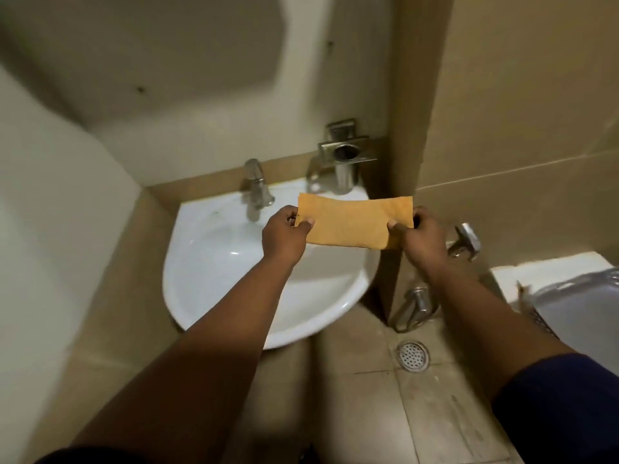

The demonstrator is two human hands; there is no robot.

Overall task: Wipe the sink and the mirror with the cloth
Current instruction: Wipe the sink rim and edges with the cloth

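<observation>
Two bare forearms are reaching fwd from the near edge. L hand is pinching the left end of the orange cloth, thumb on top; R hand is pinching the right end. Cloth is stretching flat btwn them, hovering over the far right part of the white sink, not touching it. Farther back, a chrome tap is standing at the sink's far rim, w/ a metal holder on the wall to its right.
</observation>
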